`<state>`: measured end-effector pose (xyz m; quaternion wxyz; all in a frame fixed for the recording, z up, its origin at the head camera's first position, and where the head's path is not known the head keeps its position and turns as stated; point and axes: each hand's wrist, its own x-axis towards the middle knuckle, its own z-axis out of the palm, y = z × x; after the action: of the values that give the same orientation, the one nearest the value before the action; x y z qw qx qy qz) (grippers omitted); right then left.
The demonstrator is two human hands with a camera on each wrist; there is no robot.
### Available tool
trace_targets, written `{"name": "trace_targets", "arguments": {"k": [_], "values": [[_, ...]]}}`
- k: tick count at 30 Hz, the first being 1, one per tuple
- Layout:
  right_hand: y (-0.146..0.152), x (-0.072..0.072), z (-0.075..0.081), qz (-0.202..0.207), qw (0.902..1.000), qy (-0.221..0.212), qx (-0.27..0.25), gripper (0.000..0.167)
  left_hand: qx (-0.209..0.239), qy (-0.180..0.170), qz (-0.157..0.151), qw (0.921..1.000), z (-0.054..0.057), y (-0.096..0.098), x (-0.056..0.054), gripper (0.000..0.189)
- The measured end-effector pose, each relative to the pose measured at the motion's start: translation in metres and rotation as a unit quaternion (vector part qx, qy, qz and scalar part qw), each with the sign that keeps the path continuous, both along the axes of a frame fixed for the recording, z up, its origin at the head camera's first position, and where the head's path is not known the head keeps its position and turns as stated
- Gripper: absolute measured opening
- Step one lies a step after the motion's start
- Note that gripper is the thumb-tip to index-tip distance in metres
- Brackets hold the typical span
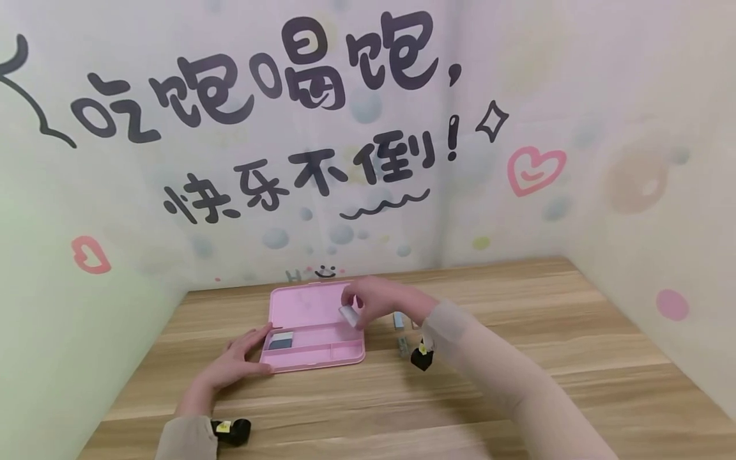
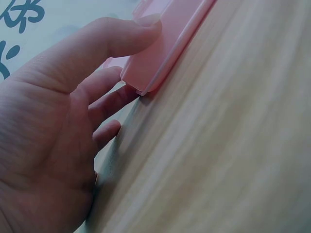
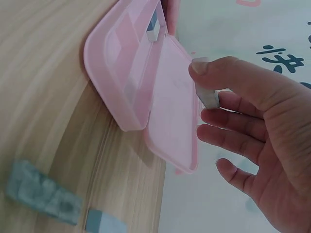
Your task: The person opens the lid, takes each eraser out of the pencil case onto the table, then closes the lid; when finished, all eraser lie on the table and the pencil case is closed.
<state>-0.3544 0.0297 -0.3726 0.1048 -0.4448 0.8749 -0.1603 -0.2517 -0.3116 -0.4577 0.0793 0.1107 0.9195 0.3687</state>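
An opened pink pencil case (image 1: 308, 356) lies on the table, its lid folded back toward the wall. My left hand (image 1: 232, 365) holds its left end; in the left wrist view the thumb (image 2: 141, 36) presses the case wall and the fingers reach behind. Over the case's right side, my right hand (image 1: 376, 299) pinches a small white-and-grey eraser (image 1: 348, 315) between thumb and fingers, raised off the tray. A blue-and-white eraser (image 1: 282, 340) sits at the left end of the rear compartment. The front compartment has a divider toward its right.
Right of the case, a greyish patterned block (image 3: 43, 191) and a light blue-and-white block (image 3: 106, 222) lie on the wood-grain table (image 1: 345, 415), partly under my right forearm. A printed wall (image 1: 241, 255) stands behind the table.
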Motion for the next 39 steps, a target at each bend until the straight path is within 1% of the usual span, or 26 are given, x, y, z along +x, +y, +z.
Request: {"name": "trace_targets", "arguments": {"k": [5,11,16,19,24,31,35,39], "values": [[0.013,0.004,0.001,-0.006,0.9998,0.001,-0.021,0.042,0.001,0.007,-0.004,1.0,0.001,0.0,0.002,0.096],[0.035,0.01,0.004,-0.022,0.9984,-0.001,-0.052,0.039,-0.003,0.007,-0.006,1.0,0.001,0.001,0.0,0.096],[0.053,0.014,0.001,-0.048,0.9967,0.018,-0.063,0.04,-0.005,0.007,-0.007,0.9999,0.003,0.003,0.0,0.096],[0.063,0.018,-0.003,-0.065,0.9953,0.03,-0.065,0.042,-0.005,0.006,-0.008,0.9999,0.003,0.003,0.0,0.096],[0.079,0.026,-0.016,-0.091,0.9934,0.028,-0.064,0.043,-0.006,0.003,-0.008,0.9999,0.003,0.002,0.002,0.095],[0.099,0.036,-0.029,-0.106,0.9909,0.019,-0.081,0.042,-0.003,0.016,-0.011,0.9998,0.001,0.001,0.003,0.095],[0.111,0.041,-0.035,-0.117,0.9894,0.025,-0.083,0.04,-0.004,0.018,-0.011,0.9998,-0.001,0.001,0.002,0.095],[0.12,0.045,-0.041,-0.125,0.988,0.019,-0.088,0.04,-0.001,0.018,-0.01,0.9998,-0.001,0.001,0.001,0.096]]}}
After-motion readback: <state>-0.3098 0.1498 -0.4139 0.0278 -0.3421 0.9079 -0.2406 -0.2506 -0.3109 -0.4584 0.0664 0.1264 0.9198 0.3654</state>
